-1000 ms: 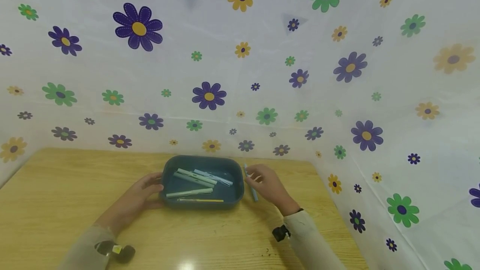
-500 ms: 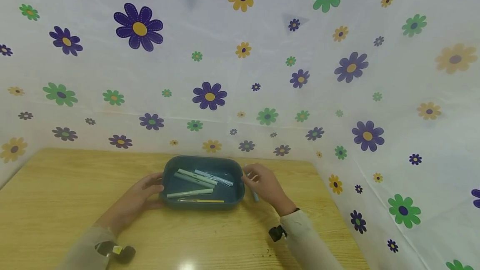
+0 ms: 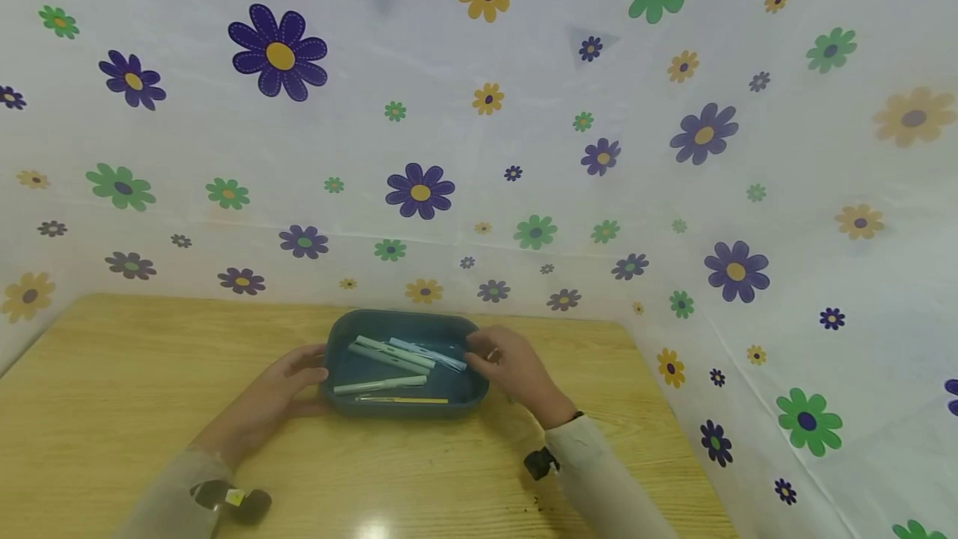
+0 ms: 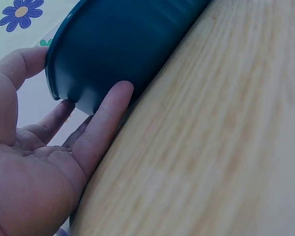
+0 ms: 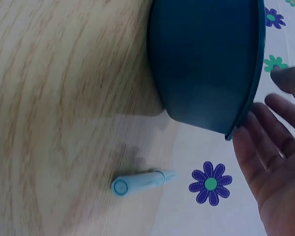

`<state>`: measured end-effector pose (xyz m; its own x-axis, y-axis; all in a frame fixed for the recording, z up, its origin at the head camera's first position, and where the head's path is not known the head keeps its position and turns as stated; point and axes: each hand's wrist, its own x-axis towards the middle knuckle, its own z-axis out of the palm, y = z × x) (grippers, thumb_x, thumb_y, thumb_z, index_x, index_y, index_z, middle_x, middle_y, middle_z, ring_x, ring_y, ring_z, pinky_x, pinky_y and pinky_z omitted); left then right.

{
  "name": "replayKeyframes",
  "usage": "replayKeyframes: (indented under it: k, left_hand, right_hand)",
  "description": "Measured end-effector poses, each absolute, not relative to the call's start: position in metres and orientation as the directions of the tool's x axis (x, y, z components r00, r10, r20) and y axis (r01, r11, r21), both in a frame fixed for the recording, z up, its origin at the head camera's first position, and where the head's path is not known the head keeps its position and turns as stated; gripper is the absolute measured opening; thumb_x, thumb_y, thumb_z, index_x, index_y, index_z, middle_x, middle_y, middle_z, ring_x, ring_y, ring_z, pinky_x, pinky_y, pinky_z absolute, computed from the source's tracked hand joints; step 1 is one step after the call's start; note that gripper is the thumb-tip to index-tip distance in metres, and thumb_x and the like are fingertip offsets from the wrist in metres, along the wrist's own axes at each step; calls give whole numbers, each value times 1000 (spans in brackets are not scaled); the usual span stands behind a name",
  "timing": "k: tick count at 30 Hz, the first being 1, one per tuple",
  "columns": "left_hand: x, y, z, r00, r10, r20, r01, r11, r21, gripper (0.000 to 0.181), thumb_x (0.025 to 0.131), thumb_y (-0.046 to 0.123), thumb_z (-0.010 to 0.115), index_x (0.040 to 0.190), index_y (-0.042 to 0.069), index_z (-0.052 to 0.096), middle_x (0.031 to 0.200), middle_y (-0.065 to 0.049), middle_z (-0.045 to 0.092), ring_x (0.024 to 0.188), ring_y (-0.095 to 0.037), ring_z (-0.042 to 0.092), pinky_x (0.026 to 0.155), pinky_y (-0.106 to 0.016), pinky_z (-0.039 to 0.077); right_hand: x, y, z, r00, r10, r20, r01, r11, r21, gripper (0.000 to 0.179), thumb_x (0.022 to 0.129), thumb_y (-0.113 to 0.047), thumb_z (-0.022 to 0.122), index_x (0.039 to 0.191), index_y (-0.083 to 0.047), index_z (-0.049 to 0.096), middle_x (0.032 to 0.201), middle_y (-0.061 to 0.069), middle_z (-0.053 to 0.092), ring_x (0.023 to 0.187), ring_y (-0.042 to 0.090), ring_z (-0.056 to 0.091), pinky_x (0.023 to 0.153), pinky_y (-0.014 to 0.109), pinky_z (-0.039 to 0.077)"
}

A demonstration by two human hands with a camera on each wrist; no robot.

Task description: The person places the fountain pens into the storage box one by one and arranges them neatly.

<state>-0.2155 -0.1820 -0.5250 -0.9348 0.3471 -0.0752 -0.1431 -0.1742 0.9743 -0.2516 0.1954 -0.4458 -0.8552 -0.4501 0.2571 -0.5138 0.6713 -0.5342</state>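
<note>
And there it is: the right hand (image 3: pixel 516 364) has swung left, off the loose pale-blue pen (image 5: pixel 142 182), and now it's at the tray's right rim. That puts a hand at each end of the blue tray (image 3: pixel 404 412), which sits towards the far edge of the table, while the pen lies apart from it on the wood, to its right; the right wrist view picks it up. Right fingers loosely spread, the tips meeting the rim, thumb standing away; no firm grip shows. The left hand (image 3: pixel 280 381) hasn't budged: fingers long and spread against the outer wall at the left end, thumb at the rim, steadying it by the look of things. Inside, pale pens (image 3: pixel 379 385) lie loosely, a thin yellow stick (image 3: pixel 407 400) along the near side. Below, a light wood-grain table (image 3: pixel 187 373), dark specks (image 3: pixel 533 506) near right; beyond and to the right, white flower-printed sheeting (image 3: pixel 449 140).
</note>
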Motion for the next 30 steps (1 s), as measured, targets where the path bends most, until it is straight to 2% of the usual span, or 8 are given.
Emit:
replayKeyframes:
  k: [3, 8, 16, 22, 30]
  left_hand:
    - [-216, -183, -526, -933, 354, -65, -136, -180, 974, 61, 96, 24, 56, 147, 8, 26, 148, -20, 27, 125, -43, 44, 93, -48, 52]
    - [-218, -183, -527, -933, 353, -66, -141, -190, 972, 62, 95, 24, 56, 147, 7, 26, 148, -20, 27, 125, -44, 44, 92, -49, 52]
    - [-218, -183, -527, -935, 347, -71, -143, -185, 972, 62, 95, 25, 56, 147, 7, 27, 149, -19, 27, 125, -44, 44, 92, -49, 52]
    - [-217, -183, -527, -934, 351, -72, -147, -193, 970, 60, 96, 24, 55, 146, 8, 27, 149, -19, 27, 126, -44, 43, 92, -49, 52]
    - [-217, -183, -526, -934, 352, -66, -136, -179, 975, 60, 96, 25, 55, 147, 8, 28, 148, -18, 28, 127, -43, 42, 93, -49, 51]
  right_hand:
    - [-252, 192, -446, -857, -432, 280, -515, 698, -498, 31, 91, -32, 63, 115, -12, 65, 106, -7, 63, 91, 6, 61, 77, 28, 56]
    - [-252, 184, -444, -812, -474, 340, -583, 669, -461, 30, 91, -27, 65, 115, -10, 65, 105, -3, 65, 88, 7, 62, 75, 27, 57]
    - [-254, 172, -450, -802, -529, 278, -594, 656, -465, 37, 92, -32, 63, 123, -13, 61, 113, -4, 61, 96, 9, 60, 80, 26, 55]
    - [-255, 164, -456, -781, -563, 269, -618, 640, -457, 36, 92, -32, 63, 121, -11, 61, 110, 1, 63, 91, 14, 61, 76, 24, 54]
    - [-259, 152, -459, -758, -596, 266, -645, 622, -445, 34, 91, -31, 64, 118, -9, 63, 108, 1, 64, 87, 10, 63, 75, 19, 54]
